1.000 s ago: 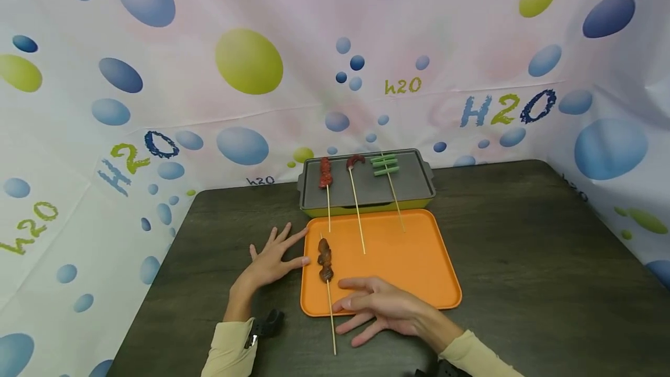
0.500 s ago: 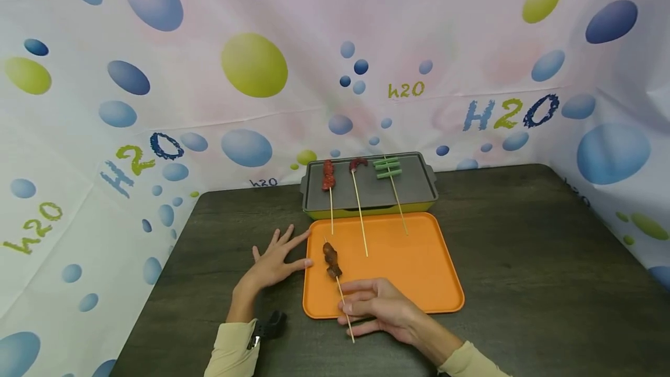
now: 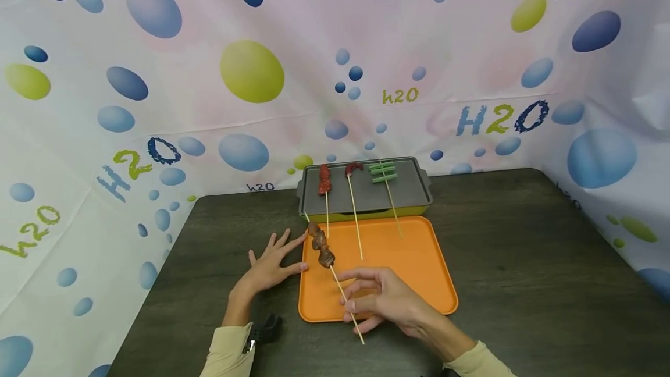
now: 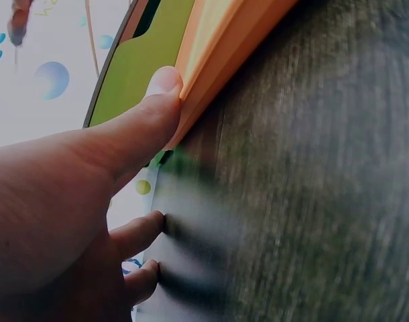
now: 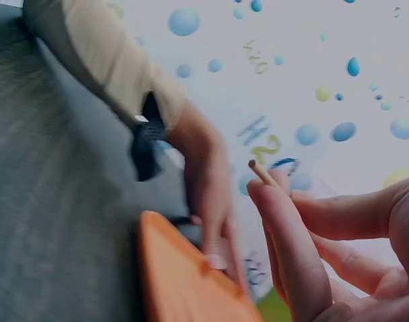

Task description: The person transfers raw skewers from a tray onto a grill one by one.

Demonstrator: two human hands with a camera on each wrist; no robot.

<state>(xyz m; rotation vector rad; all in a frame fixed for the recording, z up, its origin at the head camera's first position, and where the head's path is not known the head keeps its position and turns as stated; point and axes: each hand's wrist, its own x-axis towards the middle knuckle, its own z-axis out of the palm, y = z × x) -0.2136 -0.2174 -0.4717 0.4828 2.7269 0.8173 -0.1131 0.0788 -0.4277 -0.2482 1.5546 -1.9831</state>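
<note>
A skewer of brown meat chunks [image 3: 320, 244] slants over the left part of the orange tray [image 3: 419, 284]. My right hand [image 3: 389, 301] pinches its stick between thumb and fingers; the stick's blunt end [image 5: 261, 173] pokes out of the grip in the right wrist view. My left hand [image 3: 269, 266] lies spread at the tray's left side, with the thumb [image 4: 165, 80] touching the tray edge. Behind the tray, a grey-topped grill pan [image 3: 340, 202] bears a red meat skewer [image 3: 324, 180], a dark red curled skewer [image 3: 353, 169] and a green vegetable skewer [image 3: 383, 171].
The sticks of the three skewers on the pan reach forward over the tray. Dark wooden table [image 3: 513, 272] surrounds the tray. A patterned curtain [image 3: 314, 45] hangs behind the table and along both sides.
My right hand has taken hold of the meat skewer's stick and lifted it off the tray. The skewer has tilted, its meat end toward the upper left. My left hand stays at the tray.
</note>
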